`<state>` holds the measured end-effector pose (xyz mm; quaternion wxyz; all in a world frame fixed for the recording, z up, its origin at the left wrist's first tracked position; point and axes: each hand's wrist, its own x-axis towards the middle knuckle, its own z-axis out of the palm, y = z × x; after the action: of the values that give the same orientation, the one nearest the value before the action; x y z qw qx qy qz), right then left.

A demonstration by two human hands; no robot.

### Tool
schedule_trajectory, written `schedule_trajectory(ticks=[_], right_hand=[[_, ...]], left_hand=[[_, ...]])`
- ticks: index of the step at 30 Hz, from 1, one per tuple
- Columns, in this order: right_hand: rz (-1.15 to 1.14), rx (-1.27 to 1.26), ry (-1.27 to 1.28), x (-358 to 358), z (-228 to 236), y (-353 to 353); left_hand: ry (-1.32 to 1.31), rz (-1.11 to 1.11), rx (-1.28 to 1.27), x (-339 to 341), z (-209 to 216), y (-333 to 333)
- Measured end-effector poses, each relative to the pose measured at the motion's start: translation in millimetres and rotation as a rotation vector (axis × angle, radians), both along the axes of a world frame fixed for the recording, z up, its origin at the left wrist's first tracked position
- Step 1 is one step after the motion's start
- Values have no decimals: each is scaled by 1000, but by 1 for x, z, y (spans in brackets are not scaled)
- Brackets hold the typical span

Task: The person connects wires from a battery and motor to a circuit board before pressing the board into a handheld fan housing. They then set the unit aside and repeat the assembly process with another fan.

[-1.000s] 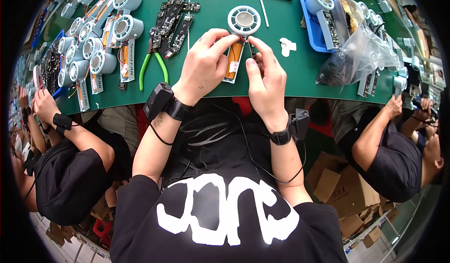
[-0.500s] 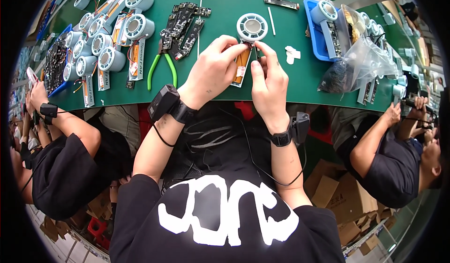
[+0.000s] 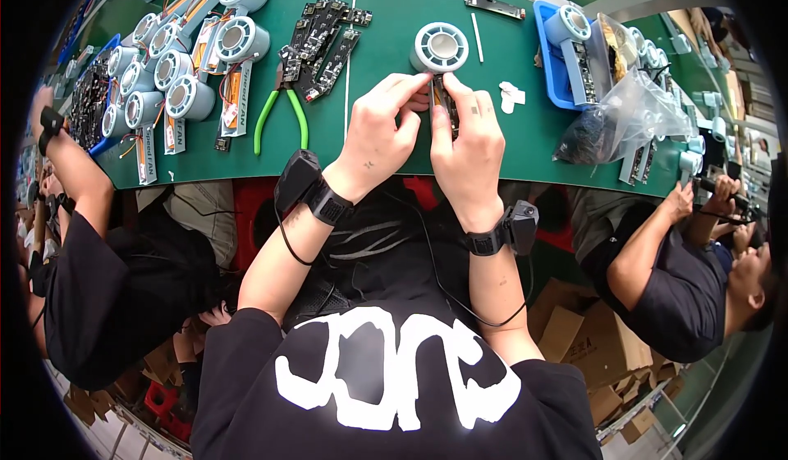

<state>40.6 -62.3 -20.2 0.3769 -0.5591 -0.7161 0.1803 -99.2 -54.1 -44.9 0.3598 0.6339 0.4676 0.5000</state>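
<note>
A light blue handheld fan (image 3: 441, 47) lies on the green table with its round head away from me and its handle toward me. My left hand (image 3: 382, 128) is closed, with index finger and thumb at the fan's neck from the left side. From the right, my right hand (image 3: 469, 140) pinches a narrow dark circuit board (image 3: 445, 99) between thumb and fingers, over the handle. A bit of orange shows beside the board. My fingers cover much of the handle, so I cannot tell whether the board is seated in it.
Green-handled pliers (image 3: 281, 111) and a pile of circuit boards (image 3: 320, 45) lie to the left, with several handheld fans (image 3: 189, 97) beyond. Behind on the right are a loose board (image 3: 495, 6) and a white stick (image 3: 478, 37). A blue tray (image 3: 558, 91) and plastic bag (image 3: 620, 119) stand right.
The dark board now lies over the handle, where the orange battery showed openly before. My left hand has shifted slightly right, and my right fingers have closed in over the board.
</note>
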Motion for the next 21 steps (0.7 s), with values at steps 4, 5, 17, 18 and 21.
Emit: schedule_trajectory(ticks=[4, 5, 17, 18, 21], right_hand=[[-62, 195, -51, -7, -11, 2], [-60, 196, -54, -9, -12, 2], [-184, 155, -66, -36, -22, 4], [-188, 158, -76, -40, -24, 4], [-196, 167, -99, -49, -27, 6]], left_hand=[[-112, 10, -15, -1, -5, 2], [-115, 12, -14, -3, -5, 2], [-190, 58, -108, -29, -17, -3], [-185, 71, -111, -31, -18, -3], [-180, 96, -117, -37, -21, -2]])
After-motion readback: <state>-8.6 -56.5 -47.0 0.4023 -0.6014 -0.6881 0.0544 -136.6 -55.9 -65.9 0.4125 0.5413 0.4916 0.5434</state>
